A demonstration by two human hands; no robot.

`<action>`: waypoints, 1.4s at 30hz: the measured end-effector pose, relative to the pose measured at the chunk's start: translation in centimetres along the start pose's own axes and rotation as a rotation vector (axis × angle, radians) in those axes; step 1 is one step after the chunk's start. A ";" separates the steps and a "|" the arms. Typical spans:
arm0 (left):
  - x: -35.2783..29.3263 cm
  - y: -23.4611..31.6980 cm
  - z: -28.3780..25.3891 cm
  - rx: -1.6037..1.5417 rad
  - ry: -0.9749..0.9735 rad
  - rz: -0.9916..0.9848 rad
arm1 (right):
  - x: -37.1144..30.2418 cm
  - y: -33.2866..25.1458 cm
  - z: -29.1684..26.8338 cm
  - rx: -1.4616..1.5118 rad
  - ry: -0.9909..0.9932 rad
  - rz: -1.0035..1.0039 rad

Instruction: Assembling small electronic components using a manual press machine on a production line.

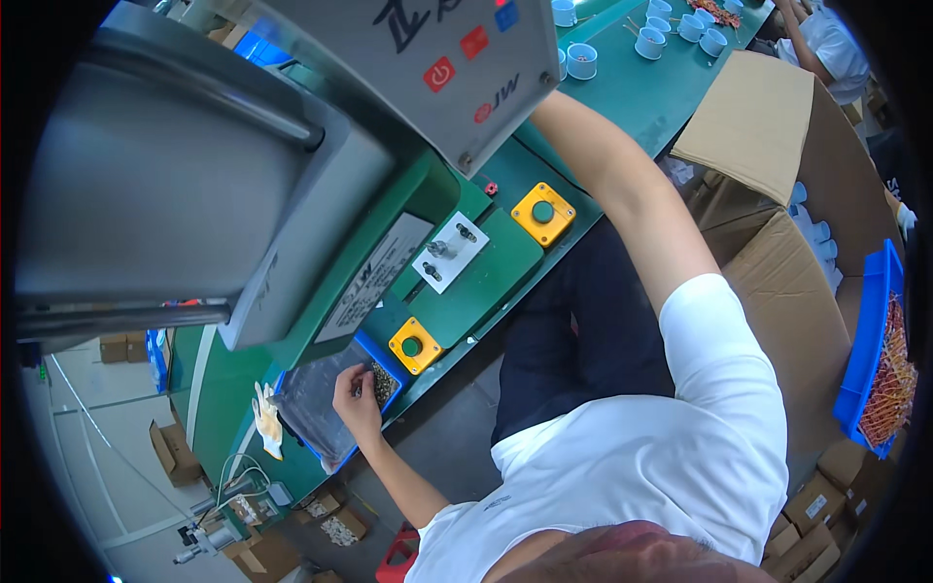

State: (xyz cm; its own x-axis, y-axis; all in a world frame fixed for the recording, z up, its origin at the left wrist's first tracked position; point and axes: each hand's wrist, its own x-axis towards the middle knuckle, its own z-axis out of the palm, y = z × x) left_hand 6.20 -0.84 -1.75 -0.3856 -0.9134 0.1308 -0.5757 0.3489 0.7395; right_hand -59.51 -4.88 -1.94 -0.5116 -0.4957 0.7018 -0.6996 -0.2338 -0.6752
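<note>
My left hand (358, 398) is over a blue tray (334, 464) at the near left of the green bench, its fingers curled and pressed together. Whatever they pinch is too small to make out. Beside the fingertips, many small metal-looking parts (386, 385) fill one end of the tray. My right forearm (607, 160) reaches up and forward; the hand itself is hidden behind the grey control panel (428, 39) of a press. Between my arms, a white fixture plate (465, 255) with bolts and a central metal post sits on the press's green base.
Yellow boxes with green push buttons flank the plate, one to the right (543, 212), another to the left (416, 346). A glove (265, 423) lies left of the tray. Light-blue cups (650, 44) stand far right. An open carton (777, 262) and blue bin (860, 389) are at right.
</note>
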 end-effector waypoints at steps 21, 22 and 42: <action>-0.2 1.3 -0.2 0.046 0.049 -0.013 | -17.4 -30.8 -7.0 0.430 0.027 0.237; -0.5 1.4 -0.3 0.049 0.037 -0.015 | -18.7 -32.1 -5.5 0.331 -0.018 0.264; -0.5 1.7 -0.3 0.046 0.061 -0.029 | -17.2 -31.9 -0.3 -0.190 -0.203 -0.074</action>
State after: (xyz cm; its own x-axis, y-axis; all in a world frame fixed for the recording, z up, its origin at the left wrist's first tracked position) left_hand 5.61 0.14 -0.39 -0.3244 -0.9338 0.1507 -0.6187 0.3300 0.7129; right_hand -28.56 11.36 7.66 -0.3589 -0.6453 0.6743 -0.8221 -0.1235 -0.5558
